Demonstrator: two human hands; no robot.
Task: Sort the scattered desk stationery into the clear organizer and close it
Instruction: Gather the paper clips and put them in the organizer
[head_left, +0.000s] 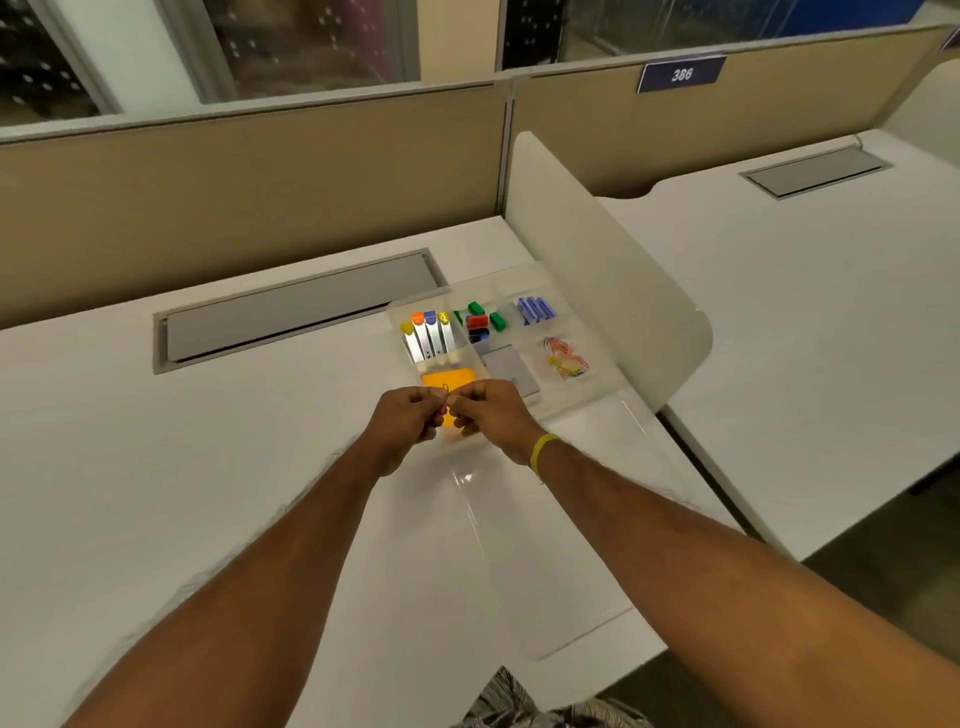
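Note:
The clear organizer (602, 387) lies open on the white desk, its clear lid (519, 545) folded flat toward me. Its compartments hold coloured index tabs (428, 335), binder clips (480, 319), blue staples (536, 310), coloured paper clips (566, 358), a grey pad (506, 366) and orange sticky notes (449, 376). My left hand (408, 423) and my right hand (488, 413) meet just above the organizer's near edge, both pinching a small paper clip (447, 397) between fingertips.
A white curved divider (613, 280) stands right behind the organizer. A grey cable hatch (296, 312) is set in the desk at the back left. A beige partition wall (249, 176) runs along the back; a second desk (810, 322) lies to the right.

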